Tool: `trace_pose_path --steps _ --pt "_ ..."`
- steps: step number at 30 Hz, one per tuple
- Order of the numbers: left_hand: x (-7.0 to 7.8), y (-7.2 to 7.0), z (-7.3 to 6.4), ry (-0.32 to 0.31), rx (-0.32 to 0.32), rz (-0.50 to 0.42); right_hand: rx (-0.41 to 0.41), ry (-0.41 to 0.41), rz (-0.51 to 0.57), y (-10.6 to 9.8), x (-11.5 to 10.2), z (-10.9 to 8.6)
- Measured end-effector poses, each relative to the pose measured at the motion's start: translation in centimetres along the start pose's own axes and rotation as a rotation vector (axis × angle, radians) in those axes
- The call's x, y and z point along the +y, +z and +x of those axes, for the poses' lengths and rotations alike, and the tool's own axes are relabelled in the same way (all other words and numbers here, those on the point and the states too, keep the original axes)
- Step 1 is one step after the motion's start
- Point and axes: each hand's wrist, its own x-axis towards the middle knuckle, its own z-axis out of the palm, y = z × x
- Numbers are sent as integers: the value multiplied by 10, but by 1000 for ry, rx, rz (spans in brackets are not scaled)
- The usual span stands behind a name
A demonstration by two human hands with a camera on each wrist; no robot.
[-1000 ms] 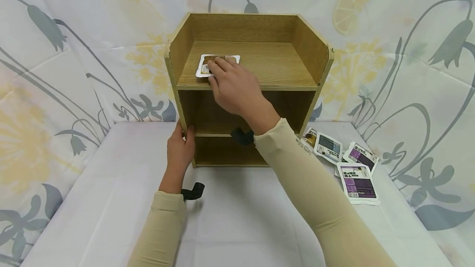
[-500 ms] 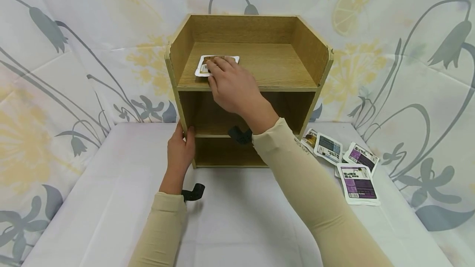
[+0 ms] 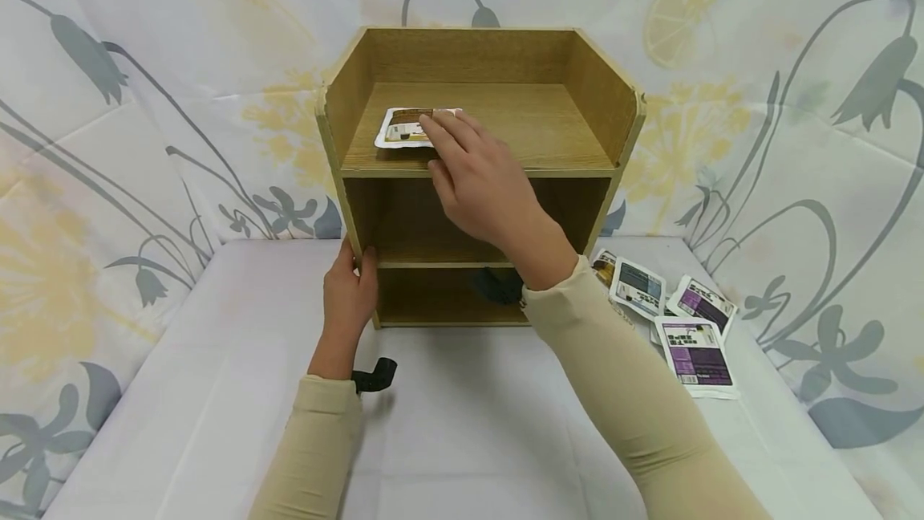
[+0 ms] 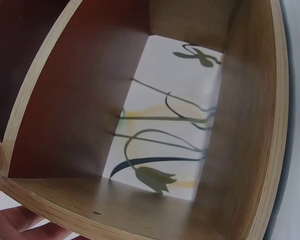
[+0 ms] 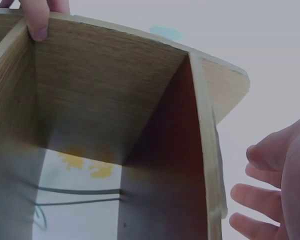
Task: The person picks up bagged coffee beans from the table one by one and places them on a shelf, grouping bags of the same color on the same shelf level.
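Floral cloth (image 3: 180, 54) backs a white table (image 3: 462, 440) and a wooden shelf unit (image 3: 476, 53), whose walled top tier (image 3: 549, 127) holds one packet (image 3: 404, 128), front left. Over its right part lies the right hand (image 3: 487, 183), fingers loose, contact unclear. The left hand (image 3: 349, 295) grips the unit's left side. Overlapping pouches (image 3: 696, 351) lie to the right.

The bare left hand (image 3: 350, 295) and right hand (image 3: 485, 179) emerge from fitted, lightly creased beige sleeves (image 3: 321, 448) with hemmed cuffs (image 3: 328, 392), a stubby dark attachment (image 3: 377, 375) jutting out at each wrist.
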Motion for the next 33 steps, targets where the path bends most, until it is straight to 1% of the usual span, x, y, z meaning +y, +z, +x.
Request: trace_pose_path --steps 3,8,14,24,29,33 --pt "0 0 0 -4 -4 0 37 -8 18 -3 4 -11" --pt "0 -1 -1 0 -5 -2 109 -49 54 -4 10 -27" --pt "-2 0 -1 2 -8 3 209 -82 95 -5 18 -47" --pt "2 -1 3 22 0 11 342 -112 143 -8 33 -74" --pt "2 -1 2 2 -15 6 416 -118 160 -6 43 -88" --pt "1 -1 0 -23 -26 2 466 -107 170 -2 51 -100"
